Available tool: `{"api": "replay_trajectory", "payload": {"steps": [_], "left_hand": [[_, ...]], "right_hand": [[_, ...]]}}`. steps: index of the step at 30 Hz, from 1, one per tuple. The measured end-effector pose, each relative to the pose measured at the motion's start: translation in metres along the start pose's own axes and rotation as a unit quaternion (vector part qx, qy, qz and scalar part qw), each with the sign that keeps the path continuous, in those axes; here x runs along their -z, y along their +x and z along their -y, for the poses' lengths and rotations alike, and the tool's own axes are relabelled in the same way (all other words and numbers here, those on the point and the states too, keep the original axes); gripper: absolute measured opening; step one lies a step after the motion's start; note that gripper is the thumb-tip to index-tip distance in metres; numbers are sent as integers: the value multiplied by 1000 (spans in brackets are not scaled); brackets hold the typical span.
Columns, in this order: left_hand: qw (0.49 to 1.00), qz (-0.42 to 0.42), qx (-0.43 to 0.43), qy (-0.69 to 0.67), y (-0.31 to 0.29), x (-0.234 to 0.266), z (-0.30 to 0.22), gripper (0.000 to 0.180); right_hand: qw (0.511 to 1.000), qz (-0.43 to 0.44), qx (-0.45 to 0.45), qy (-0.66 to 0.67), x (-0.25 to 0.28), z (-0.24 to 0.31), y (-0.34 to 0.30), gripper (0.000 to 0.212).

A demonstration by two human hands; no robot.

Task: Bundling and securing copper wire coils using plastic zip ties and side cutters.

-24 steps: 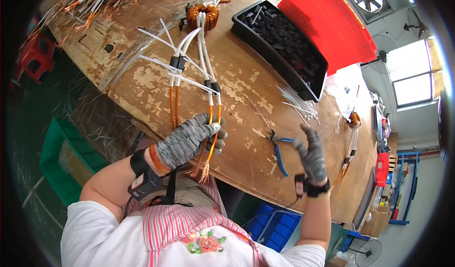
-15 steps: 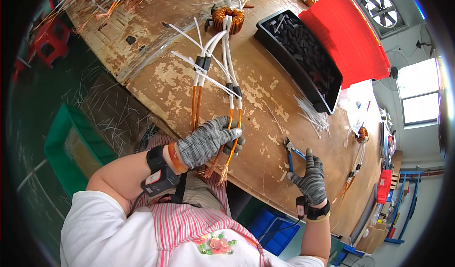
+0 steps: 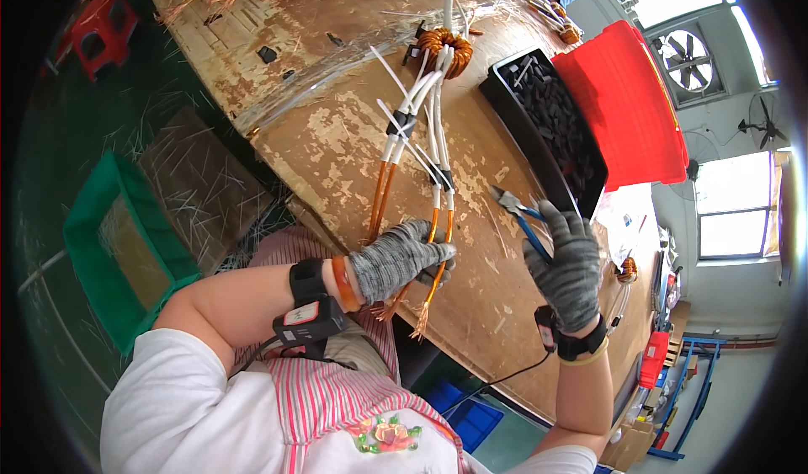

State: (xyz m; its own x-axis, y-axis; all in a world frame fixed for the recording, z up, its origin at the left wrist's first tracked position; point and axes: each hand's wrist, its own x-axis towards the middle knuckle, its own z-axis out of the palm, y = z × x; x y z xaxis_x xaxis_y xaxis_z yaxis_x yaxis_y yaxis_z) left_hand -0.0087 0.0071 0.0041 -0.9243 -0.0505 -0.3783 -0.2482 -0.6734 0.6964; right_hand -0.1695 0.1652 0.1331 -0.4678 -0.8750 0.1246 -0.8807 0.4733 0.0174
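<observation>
The person's left hand [image 3: 397, 259] is closed around two copper wires [image 3: 450, 223] leading from the coil [image 3: 445, 53] on the desk [image 3: 324, 150]. The right hand [image 3: 569, 270], fingers half curled, loosely grasps the blue-handled pliers [image 3: 508, 201] beside the black tray [image 3: 523, 133].

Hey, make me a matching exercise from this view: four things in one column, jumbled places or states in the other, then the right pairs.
Column one:
1. Left hand
2. Pliers
3. Black tray
4. Green crate

Column two:
A. Holding small dark pieces
B. In the right hand
C. To the left of the table
D. Around copper-coloured wires

Pairs: 1-D, 2-B, 3-A, 4-C
</observation>
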Motion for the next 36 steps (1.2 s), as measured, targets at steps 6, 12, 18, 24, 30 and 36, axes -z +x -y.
{"api": "replay_trajectory", "payload": {"steps": [6, 12, 18, 24, 30, 36], "left_hand": [[1000, 4, 5, 2, 3, 0, 5, 21], [1000, 4, 2, -10, 5, 1, 7, 21], [1000, 9, 4, -17, 6, 0, 8, 21], [1000, 1, -8, -12, 7, 0, 9, 21], [1000, 7, -17, -19, 9, 0, 16, 19], [1000, 8, -11, -21, 2, 1, 11, 17]], "right_hand": [[986, 40, 84, -141, 2, 25, 35, 67], [976, 77, 100, -175, 2, 35, 47, 67], [970, 122, 81, -196, 14, 43, 49, 68], [964, 104, 82, -229, 7, 54, 53, 64], [956, 213, 67, -189, 1, 44, 61, 37], [962, 234, 36, -139, 2, 47, 58, 29]]}}
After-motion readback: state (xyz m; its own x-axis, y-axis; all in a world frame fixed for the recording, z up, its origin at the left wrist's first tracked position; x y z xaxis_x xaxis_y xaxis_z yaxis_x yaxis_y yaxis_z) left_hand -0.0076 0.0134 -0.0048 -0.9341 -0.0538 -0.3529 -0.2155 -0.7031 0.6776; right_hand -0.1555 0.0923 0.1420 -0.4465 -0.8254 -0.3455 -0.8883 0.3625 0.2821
